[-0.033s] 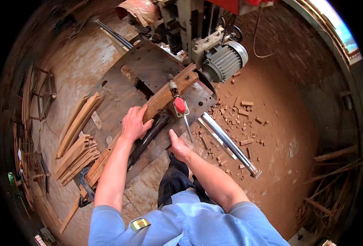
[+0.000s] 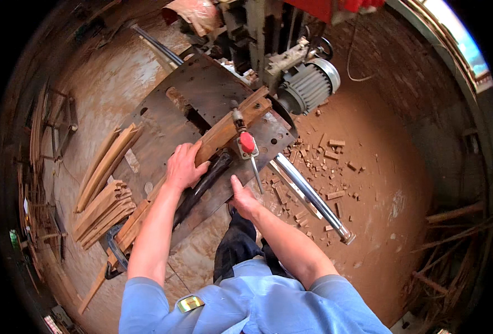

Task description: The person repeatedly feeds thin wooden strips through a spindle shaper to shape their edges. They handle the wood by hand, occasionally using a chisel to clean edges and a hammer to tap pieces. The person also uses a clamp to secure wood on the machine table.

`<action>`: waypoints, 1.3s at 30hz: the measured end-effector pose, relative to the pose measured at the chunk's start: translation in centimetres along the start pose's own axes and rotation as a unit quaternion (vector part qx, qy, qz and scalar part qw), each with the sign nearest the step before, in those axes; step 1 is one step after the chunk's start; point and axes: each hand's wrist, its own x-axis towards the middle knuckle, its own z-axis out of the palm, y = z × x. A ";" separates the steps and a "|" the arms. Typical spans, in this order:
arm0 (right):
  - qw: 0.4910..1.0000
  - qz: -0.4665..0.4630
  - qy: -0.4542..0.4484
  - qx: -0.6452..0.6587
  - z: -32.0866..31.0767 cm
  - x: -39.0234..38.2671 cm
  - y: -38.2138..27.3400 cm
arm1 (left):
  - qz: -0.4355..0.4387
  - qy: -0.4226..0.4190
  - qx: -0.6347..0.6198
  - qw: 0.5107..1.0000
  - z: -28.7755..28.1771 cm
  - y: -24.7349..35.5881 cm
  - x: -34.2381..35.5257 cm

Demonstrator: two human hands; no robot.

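A long brown wooden bar (image 2: 220, 133) lies slantwise across a dark metal machine table (image 2: 166, 122). My left hand (image 2: 184, 167) is closed on the bar, fingers over its top and thumb on the near side. A toggle clamp with a red grip (image 2: 247, 142) stands over the bar's far end, its bare metal lever pointing toward me. At the table's near edge is my right hand (image 2: 245, 200), closed round that edge with the thumb on top; its other fingers are hidden. Between the hands lies a black rounded bar (image 2: 202, 188).
Curved wooden strips (image 2: 106, 167) and a stack of shaped wooden pieces (image 2: 104, 214) sit at the left. A black C-clamp (image 2: 116, 247) grips wood there. Beyond the table is a grey motor (image 2: 309, 86). A steel rod (image 2: 313, 197) juts right above scattered offcuts (image 2: 335, 195).
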 end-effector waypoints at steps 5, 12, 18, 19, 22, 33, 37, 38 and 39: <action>0.997 0.042 -0.053 -0.044 -0.8 2.3 0.6 | -0.124 -0.060 -0.053 0.989 -0.1 -1.4 1.6; 0.994 0.016 -0.110 -0.016 -1.8 4.4 1.1 | -0.099 -0.161 -0.056 0.980 3.5 -3.2 6.5; 0.994 0.027 -0.104 -0.031 -0.3 4.0 0.7 | -0.155 -0.170 -0.168 0.959 4.5 -5.0 9.1; 0.995 0.026 -0.094 -0.035 -0.5 4.0 0.5 | -0.136 -0.184 -0.180 0.957 4.7 -5.4 9.9; 0.997 0.028 -0.060 -0.029 -0.9 4.1 0.3 | -0.152 -0.179 -0.100 0.967 0.6 -5.1 11.3; 0.997 0.006 -0.045 -0.061 -0.8 3.8 0.5 | -0.236 -0.040 0.168 0.956 -13.8 -27.3 -4.1; 0.998 0.032 -0.046 -0.033 -1.2 4.1 0.6 | -0.252 0.010 0.138 0.958 -13.8 -33.2 -11.1; 0.998 0.040 -0.046 -0.030 -1.4 4.2 0.6 | -0.262 0.003 0.126 0.957 -13.6 -34.0 -11.8; 0.997 0.025 -0.056 -0.041 -1.6 4.4 0.6 | -0.261 -0.008 0.124 0.957 -13.2 -34.8 -12.1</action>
